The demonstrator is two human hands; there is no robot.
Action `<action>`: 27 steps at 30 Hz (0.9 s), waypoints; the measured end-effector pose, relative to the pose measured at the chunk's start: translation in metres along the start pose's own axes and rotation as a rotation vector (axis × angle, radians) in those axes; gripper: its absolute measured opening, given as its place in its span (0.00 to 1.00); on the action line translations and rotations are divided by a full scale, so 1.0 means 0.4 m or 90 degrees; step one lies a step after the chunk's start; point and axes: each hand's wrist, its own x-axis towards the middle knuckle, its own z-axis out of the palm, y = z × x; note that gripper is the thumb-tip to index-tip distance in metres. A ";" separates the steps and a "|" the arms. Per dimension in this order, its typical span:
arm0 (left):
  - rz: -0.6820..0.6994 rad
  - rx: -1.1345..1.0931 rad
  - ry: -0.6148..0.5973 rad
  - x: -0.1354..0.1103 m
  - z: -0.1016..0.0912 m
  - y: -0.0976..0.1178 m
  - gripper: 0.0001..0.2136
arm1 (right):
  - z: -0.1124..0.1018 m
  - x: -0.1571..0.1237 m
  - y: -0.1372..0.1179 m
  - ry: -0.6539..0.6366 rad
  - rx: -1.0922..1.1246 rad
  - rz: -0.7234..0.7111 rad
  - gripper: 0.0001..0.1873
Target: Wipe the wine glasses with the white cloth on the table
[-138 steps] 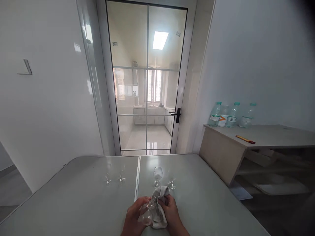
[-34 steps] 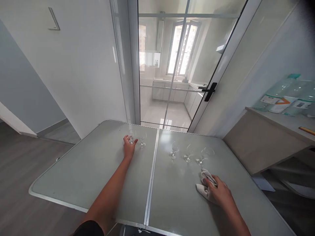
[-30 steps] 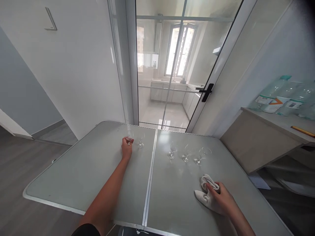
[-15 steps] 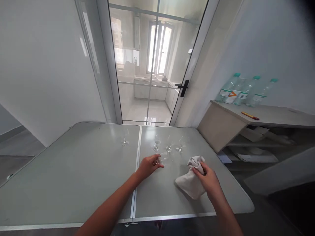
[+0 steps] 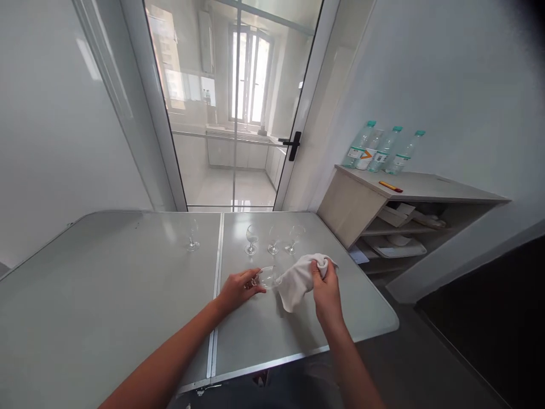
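My left hand (image 5: pixel 243 286) is closed round the foot end of a clear stemmed glass (image 5: pixel 268 276), which lies sideways with its bowl pointing right. My right hand (image 5: pixel 326 284) grips a white cloth (image 5: pixel 297 282), bunched at the top and hanging loose on its left side. The cloth's left edge is at the rim of the glass; whether they touch I cannot tell. Behind my hands, three stemmed glasses stand upright in a row: a left one (image 5: pixel 251 241), a middle one (image 5: pixel 273 241) and a right one (image 5: pixel 292 241). Another stemmed glass (image 5: pixel 193 238) stands apart on the left.
The grey table (image 5: pixel 128 295) has a metal seam (image 5: pixel 216 272) across it. A glazed door (image 5: pixel 234 142) with a black handle (image 5: pixel 293 146) stands behind. At right, a shelf unit (image 5: pixel 347 204) bears several plastic bottles (image 5: pixel 377 152) and a yellow-red box cutter-like object (image 5: pixel 390 186).
My right hand has brought the cloth leftward, close to the glass in my left hand. The camera view has turned to the right.
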 end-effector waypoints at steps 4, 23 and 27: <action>0.038 0.021 0.013 -0.002 -0.004 0.005 0.20 | 0.060 -0.054 -0.038 -0.259 -0.070 -0.085 0.25; 0.199 0.225 -0.017 -0.001 -0.035 0.040 0.15 | 0.109 -0.059 -0.003 -0.311 0.149 0.154 0.28; 0.173 0.166 0.009 -0.010 -0.027 0.033 0.17 | 0.095 -0.059 -0.038 -0.334 -0.008 0.006 0.25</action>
